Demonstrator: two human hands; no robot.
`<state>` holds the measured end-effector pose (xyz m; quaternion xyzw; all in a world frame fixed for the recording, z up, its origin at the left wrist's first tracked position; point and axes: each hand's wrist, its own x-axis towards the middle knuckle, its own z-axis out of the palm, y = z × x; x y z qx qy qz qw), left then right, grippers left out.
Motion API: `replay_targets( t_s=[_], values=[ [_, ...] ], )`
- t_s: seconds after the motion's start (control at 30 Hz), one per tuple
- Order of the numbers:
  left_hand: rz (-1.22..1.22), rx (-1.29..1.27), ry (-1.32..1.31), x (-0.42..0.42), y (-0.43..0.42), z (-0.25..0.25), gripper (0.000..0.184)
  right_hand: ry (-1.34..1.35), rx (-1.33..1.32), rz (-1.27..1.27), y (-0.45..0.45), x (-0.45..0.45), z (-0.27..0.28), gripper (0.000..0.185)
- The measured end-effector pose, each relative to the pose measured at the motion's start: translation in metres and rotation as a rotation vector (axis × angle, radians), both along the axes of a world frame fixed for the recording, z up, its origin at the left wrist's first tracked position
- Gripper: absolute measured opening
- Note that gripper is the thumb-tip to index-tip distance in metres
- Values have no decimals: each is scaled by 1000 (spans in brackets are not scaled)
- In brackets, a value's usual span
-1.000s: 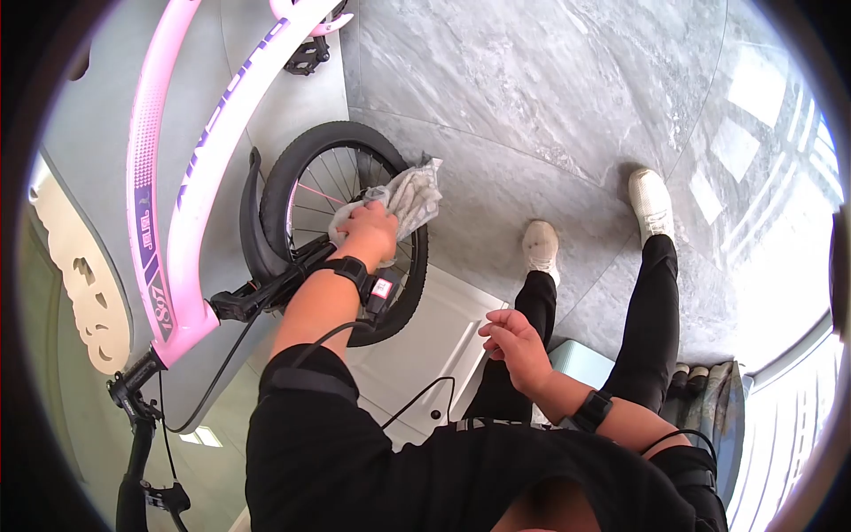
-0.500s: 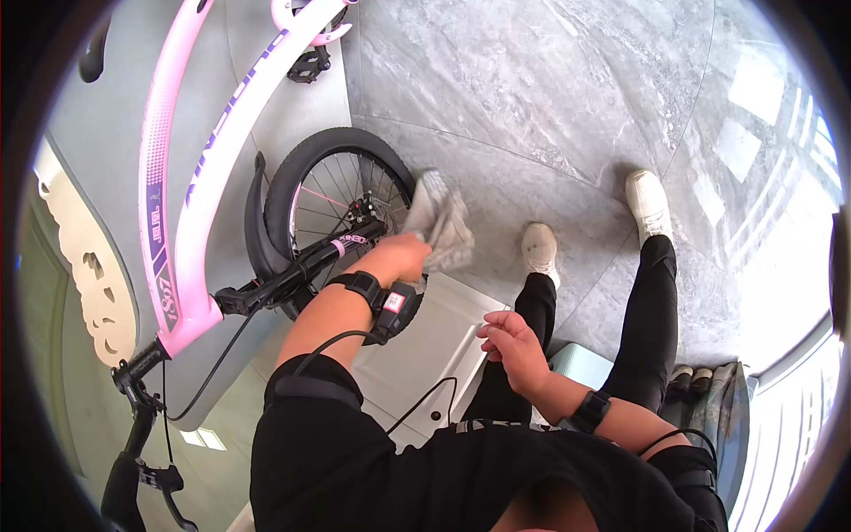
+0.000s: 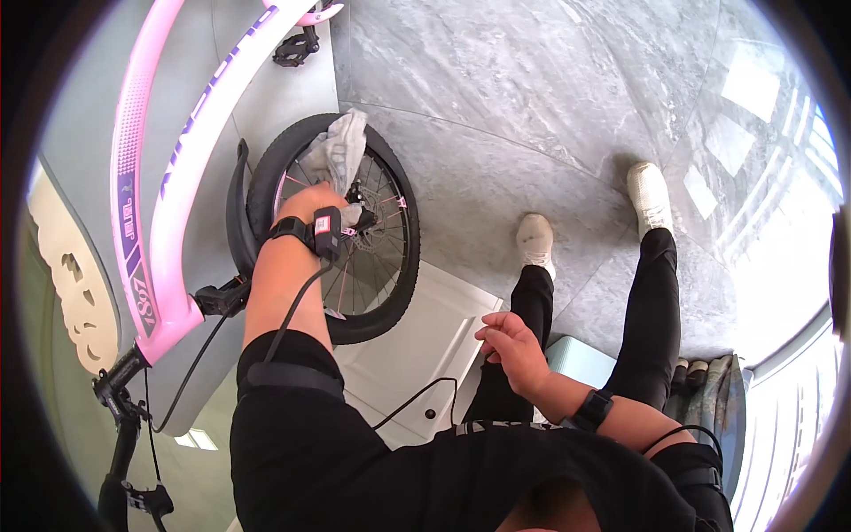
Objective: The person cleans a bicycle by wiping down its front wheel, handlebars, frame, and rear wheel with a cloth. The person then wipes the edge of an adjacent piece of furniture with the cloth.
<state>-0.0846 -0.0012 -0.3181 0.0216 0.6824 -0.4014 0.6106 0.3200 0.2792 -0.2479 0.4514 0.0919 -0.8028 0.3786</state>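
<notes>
My left hand [image 3: 317, 200] is closed on a crumpled grey-white cloth [image 3: 339, 152], over the spokes of a bicycle wheel [image 3: 403, 266] with a black tyre. The hand hides part of the fork and the spokes. Beside my fingers are the hub and a disc brake rotor [image 3: 381, 213]. The wheel belongs to a pink and white bicycle frame [image 3: 182, 213] on the left. Held in front of my body, my right hand [image 3: 516, 348] is empty, its fingers loosely bent and apart.
A black mudguard [image 3: 238, 213] stands beside the tyre. Handlebars [image 3: 124, 434] with a brake lever lie at lower left, a pedal [image 3: 297, 46] at the top. A white cabinet panel [image 3: 417, 341] sits below the wheel, a pale green box [image 3: 581, 359] by my legs. Grey tiles [image 3: 496, 106] cover the floor.
My left hand has moved left and up with the cloth, from the wheel's right side to over its spokes. The wheel's fork has turned. My right hand has stayed nearly still.
</notes>
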Motion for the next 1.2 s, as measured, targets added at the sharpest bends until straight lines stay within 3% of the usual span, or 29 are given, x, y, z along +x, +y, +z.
replay_targets(
  t_s=[0.07, 0.3, 0.4, 0.5, 0.57, 0.63, 0.8, 0.87, 0.93, 0.97, 1.1, 1.2],
  values=[
    [26, 43, -20, -2, -6, -6, 52, -10, 3, 12, -1, 0, 0, 25],
    [279, 103, 131, -5, 13, -18, 60, -36, 8, -10, -2, 3, -3, 25],
    [605, 173, 216, -7, 14, -9, 58, -6, 7, -1, -2, 5, -5, 23],
    [1057, 28, 284, -21, -23, -36, 44, -43, 24, -4, -1, 5, -5, 25],
    [1008, 23, 333, -18, -13, -30, 44, -45, 11, 2, 1, 2, -4, 26],
    [611, 112, 370, -12, -4, -17, 54, -49, 9, 11, 4, -2, -3, 26],
    [-113, 45, 150, 2, 54, -22, 49, -59, 20, 11, 4, -5, -4, 26],
    [-12, 75, 149, -12, 61, -35, 46, -51, 22, -13, 1, -2, -7, 26],
    [338, 255, 257, -19, 96, -10, 49, -63, 28, -13, 0, 0, -9, 26],
    [243, 235, 231, -30, 76, -26, 54, -72, 33, 4, 1, -2, -9, 26],
    [553, 124, 214, -16, 78, -22, 62, -81, 15, -6, 3, -5, -9, 26],
    [274, 77, 134, -20, 53, -44, 74, -90, 25, 13, 3, -10, -10, 27]
  ],
)
